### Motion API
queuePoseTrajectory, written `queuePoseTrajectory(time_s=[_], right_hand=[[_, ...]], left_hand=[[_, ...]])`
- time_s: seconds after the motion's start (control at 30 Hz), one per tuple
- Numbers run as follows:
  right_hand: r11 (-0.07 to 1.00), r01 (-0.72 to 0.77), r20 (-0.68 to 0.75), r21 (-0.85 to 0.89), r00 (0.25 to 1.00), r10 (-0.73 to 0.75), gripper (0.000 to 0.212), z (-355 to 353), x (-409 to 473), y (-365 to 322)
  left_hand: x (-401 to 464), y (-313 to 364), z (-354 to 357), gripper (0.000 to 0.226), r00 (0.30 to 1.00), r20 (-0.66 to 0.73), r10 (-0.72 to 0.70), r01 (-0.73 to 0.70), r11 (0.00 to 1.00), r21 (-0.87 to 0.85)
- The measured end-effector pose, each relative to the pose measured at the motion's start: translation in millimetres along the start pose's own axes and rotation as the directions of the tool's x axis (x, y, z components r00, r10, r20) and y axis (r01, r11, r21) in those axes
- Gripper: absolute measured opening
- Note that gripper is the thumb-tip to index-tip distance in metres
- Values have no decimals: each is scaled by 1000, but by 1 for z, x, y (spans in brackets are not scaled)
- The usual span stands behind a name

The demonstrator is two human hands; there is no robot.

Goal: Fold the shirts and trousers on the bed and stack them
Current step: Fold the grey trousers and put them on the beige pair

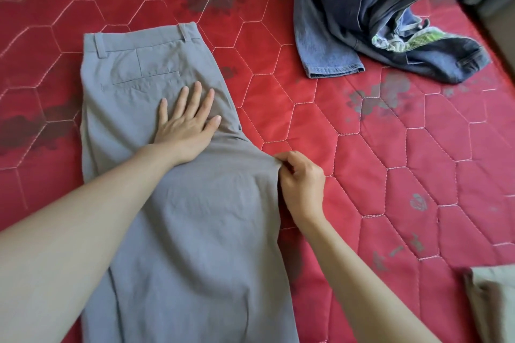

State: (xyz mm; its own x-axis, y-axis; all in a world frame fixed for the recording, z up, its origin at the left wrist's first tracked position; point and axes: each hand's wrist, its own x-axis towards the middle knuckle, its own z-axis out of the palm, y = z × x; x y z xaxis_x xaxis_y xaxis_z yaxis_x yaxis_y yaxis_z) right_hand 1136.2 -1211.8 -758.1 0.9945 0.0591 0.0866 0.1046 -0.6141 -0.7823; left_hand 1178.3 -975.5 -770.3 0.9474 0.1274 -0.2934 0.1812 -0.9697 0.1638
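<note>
Grey trousers (200, 231) lie lengthwise on the red quilted bed (376, 175), folded leg over leg, waistband at the far end. My left hand (186, 122) rests flat on the seat area with its fingers spread. At the crotch, my right hand (301, 178) pinches the right edge of the fabric. Crumpled blue jeans (362, 14) lie in a heap at the far right of the bed.
A beige garment (490, 303) shows at the lower right corner. A patterned green and white cloth (401, 39) peeks from under the jeans. The bed's right edge (498, 58) runs beside a dark surface at the top right.
</note>
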Motion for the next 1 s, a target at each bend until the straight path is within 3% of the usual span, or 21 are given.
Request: queuePoseTrajectory(time_s=[0.2, 0.3, 0.4, 0.5, 0.6, 0.7, 0.8, 0.9, 0.93, 1.0], right_hand=[[952, -240, 229, 191, 954, 194, 32, -15, 6, -5], [973, -212, 319, 87, 932, 174, 32, -15, 7, -9], [969, -243, 320, 41, 922, 218, 20, -4, 13, -16], [972, -229, 259, -47, 937, 234, 13, 3, 14, -19], [992, -14, 48, -128, 999, 20, 12, 2, 10, -27], [938, 245, -178, -244, 940, -292, 15, -2, 5, -36], [920, 296, -215, -255, 911, -353, 15, -1, 2, -34], [953, 190, -64, -237, 975, -211, 11, -4, 4, -25], [966, 89, 45, -243, 996, -81, 12, -7, 8, -22], [955, -155, 195, -255, 959, 208, 17, -14, 19, -18]], left_hand=[[-2, 10, -3, 58, 997, -80, 1, -1, 1000, 5], [1, 12, -11, 55, 963, -186, 194, -180, 979, 92], [14, 6, -23, 40, 877, -184, 445, -416, 893, 174], [23, 2, -31, 21, 841, -149, 520, -503, 853, 135], [24, -4, -27, 13, 878, -195, 438, -459, 886, -74], [18, -8, -18, 12, 892, -299, 337, -421, 862, -283], [14, -7, -12, 11, 895, -324, 306, -409, 852, -326], [15, -5, -11, 17, 904, -305, 300, -393, 864, -315], [15, -4, -11, 25, 907, -292, 304, -388, 871, -300], [16, -2, -10, 48, 920, -248, 304, -360, 905, -225]])
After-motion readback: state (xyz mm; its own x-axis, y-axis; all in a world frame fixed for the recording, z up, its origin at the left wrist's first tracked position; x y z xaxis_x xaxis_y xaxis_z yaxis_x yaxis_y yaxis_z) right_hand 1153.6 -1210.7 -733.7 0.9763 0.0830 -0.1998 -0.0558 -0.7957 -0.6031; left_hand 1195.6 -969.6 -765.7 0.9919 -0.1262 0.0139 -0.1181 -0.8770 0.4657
